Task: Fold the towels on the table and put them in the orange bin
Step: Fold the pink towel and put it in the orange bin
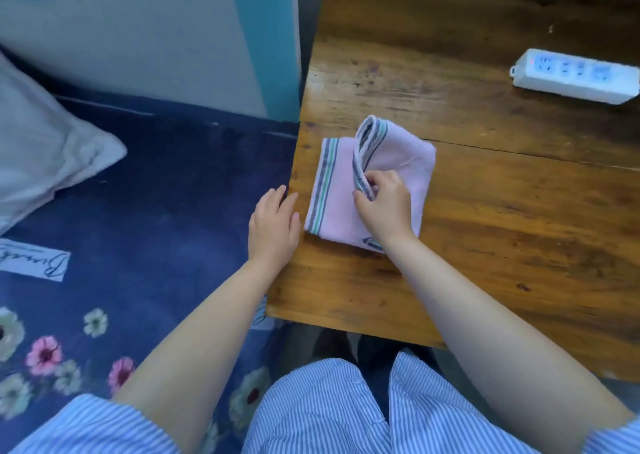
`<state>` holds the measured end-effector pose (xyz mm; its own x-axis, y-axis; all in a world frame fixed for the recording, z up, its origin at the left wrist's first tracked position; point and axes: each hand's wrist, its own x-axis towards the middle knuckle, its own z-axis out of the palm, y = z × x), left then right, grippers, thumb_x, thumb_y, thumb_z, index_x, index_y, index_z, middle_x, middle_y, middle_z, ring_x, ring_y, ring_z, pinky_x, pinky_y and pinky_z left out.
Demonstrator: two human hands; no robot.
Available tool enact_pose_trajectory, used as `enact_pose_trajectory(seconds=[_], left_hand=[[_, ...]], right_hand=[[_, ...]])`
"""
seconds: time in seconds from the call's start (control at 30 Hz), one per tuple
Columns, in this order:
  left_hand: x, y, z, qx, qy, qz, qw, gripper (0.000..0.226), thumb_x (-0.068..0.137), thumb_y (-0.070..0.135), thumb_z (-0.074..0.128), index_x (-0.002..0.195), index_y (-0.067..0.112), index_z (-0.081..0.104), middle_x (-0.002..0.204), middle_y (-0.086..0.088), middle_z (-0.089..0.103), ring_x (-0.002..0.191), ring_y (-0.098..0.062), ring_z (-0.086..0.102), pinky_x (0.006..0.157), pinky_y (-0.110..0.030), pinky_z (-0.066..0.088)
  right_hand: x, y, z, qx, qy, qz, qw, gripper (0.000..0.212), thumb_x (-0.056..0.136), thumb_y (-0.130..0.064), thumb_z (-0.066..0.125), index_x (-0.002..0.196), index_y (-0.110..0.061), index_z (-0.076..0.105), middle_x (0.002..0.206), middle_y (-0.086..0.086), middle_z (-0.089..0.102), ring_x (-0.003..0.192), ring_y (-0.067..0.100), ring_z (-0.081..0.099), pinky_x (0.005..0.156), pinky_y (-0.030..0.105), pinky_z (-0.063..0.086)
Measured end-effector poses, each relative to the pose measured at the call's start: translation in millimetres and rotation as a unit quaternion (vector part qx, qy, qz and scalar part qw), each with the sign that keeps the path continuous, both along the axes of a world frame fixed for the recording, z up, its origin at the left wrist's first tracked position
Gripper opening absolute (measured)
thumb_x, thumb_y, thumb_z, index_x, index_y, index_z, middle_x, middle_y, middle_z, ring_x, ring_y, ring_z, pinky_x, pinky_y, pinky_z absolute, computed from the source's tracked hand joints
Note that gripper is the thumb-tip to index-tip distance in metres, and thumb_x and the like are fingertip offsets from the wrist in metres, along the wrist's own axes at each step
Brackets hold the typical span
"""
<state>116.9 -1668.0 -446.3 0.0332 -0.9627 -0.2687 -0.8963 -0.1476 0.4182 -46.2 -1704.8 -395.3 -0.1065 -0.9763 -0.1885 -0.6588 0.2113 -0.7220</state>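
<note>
The right hand (pixel 384 207) pinches the striped hem of the pink towel (pixel 346 190) between thumb and curled fingers, holding that edge lifted and turned back over the rest of the cloth. The raised portion forms a loop standing above the flat layer; its far corner rests on the table (pixel 485 211). The lower layer of the towel lies flat near the table's left edge, with a band of grey and green stripes running along its left side. The left hand (pixel 273 225) sits at the table's left edge, just beside the towel, fingers straight and close together, holding nothing; whether the fingertips touch the cloth cannot be determined. Both forearms are bare and extend from blue-and-white striped sleeves (pixel 90 426). A white power strip (pixel 575 75) lies on the far right of the table, well apart from the towel. Left of the table, a navy floral bedspread (pixel 121 228) carries a white pillow (pixel 41 148).
</note>
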Motion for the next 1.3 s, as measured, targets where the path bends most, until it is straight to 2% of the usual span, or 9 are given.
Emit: enact_pose_trajectory(seconds=[0.1,0.27,0.5,0.67,0.73,0.8,0.9,1.07,1.3], left_hand=[[13.5,6.5,-4.6,0.001,0.026,0.039,0.999,0.038,0.095,0.015,0.041,0.132,0.007,0.047,0.144,-0.010,0.040,0.135,-0.025,0.031,0.109,-0.037,0.028],[18.8,7.3,-5.8,-0.025,0.069,0.054,0.996,0.032,0.095,0.011,0.041,0.122,0.007,0.057,0.130,-0.008,0.055,0.125,-0.024,0.043,0.101,-0.031,0.033],[-17.7,-14.3,11.5,0.039,0.113,0.066,0.991,0.043,0.087,0.044,0.052,0.111,0.010,0.062,0.107,-0.007,0.061,0.105,-0.025,0.051,0.077,-0.031,0.041],[-43.5,-25.6,17.9,0.102,0.020,0.040,0.994,0.039,0.086,0.041,0.054,0.105,0.007,0.056,0.105,-0.011,0.060,0.106,-0.031,0.051,0.076,-0.036,0.044],[-48.1,-25.5,18.3,0.105,0.034,0.041,0.993,0.018,0.087,0.024,0.050,0.080,0.007,0.051,0.082,-0.009,0.056,0.092,-0.032,0.053,0.062,-0.033,0.036],[-50.1,-23.5,20.3,0.100,0.040,0.040,0.993,0.031,0.084,0.014,0.047,0.058,0.013,0.029,0.059,-0.002,0.036,0.068,-0.030,0.043,0.051,-0.030,0.022],[-48.0,-18.9,22.4,0.083,0.076,0.080,0.990,0.036,0.083,0.012,0.045,0.057,0.017,0.020,0.055,0.000,0.028,0.051,-0.020,0.026,0.045,-0.029,0.012],[-36.1,-20.4,11.7,0.108,0.061,0.099,0.987,0.006,0.085,0.012,0.044,0.079,0.010,0.043,0.072,-0.006,0.048,0.065,-0.027,0.044,0.052,-0.030,0.031],[-36.4,-19.5,-4.9,-0.036,-0.081,-0.029,0.996,0.051,0.085,0.005,0.039,0.135,0.014,0.042,0.137,-0.012,0.045,0.122,-0.027,0.045,0.084,-0.037,0.043]], right_hand=[[16.8,-4.4,-19.0,0.056,-0.004,0.047,0.997,0.016,0.085,-0.006,0.053,0.090,0.007,0.062,0.092,0.022,0.064,0.091,0.032,0.055,0.064,0.025,0.031],[11.1,-4.6,-22.9,0.160,-0.096,0.057,0.981,0.034,0.096,-0.011,0.035,0.126,-0.003,0.051,0.109,0.008,0.060,0.108,0.026,0.056,0.097,0.040,0.045],[-29.7,23.3,-13.8,-0.049,0.081,0.160,0.983,0.028,0.072,0.014,0.050,0.095,0.011,0.065,0.098,0.028,0.065,0.094,0.043,0.062,0.084,0.046,0.048],[-48.5,36.8,-27.7,-0.003,0.207,0.215,0.954,0.037,0.072,0.000,0.068,0.109,0.003,0.062,0.130,0.027,0.049,0.127,0.047,0.038,0.103,0.062,0.025],[-48.5,38.3,-30.4,0.011,0.211,0.221,0.952,0.038,0.077,-0.006,0.067,0.114,-0.001,0.060,0.141,0.025,0.039,0.134,0.046,0.026,0.107,0.060,0.017],[-49.4,38.6,-32.7,0.000,0.208,0.234,0.950,0.035,0.079,-0.008,0.066,0.113,-0.003,0.061,0.142,0.026,0.036,0.135,0.048,0.023,0.107,0.060,0.016],[-50.9,36.6,-35.2,-0.006,0.208,0.253,0.945,0.033,0.082,-0.011,0.064,0.114,-0.007,0.062,0.144,0.025,0.033,0.136,0.048,0.020,0.108,0.059,0.013],[-47.4,26.8,-40.9,0.018,0.230,0.308,0.923,0.039,0.092,-0.025,0.050,0.130,-0.015,0.051,0.151,0.017,0.020,0.142,0.039,0.007,0.114,0.049,0.001],[-45.2,-4.6,-34.5,-0.096,0.244,0.294,0.919,0.038,0.078,-0.009,0.059,0.115,0.001,0.061,0.129,0.029,0.050,0.119,0.054,0.042,0.097,0.064,0.031]])
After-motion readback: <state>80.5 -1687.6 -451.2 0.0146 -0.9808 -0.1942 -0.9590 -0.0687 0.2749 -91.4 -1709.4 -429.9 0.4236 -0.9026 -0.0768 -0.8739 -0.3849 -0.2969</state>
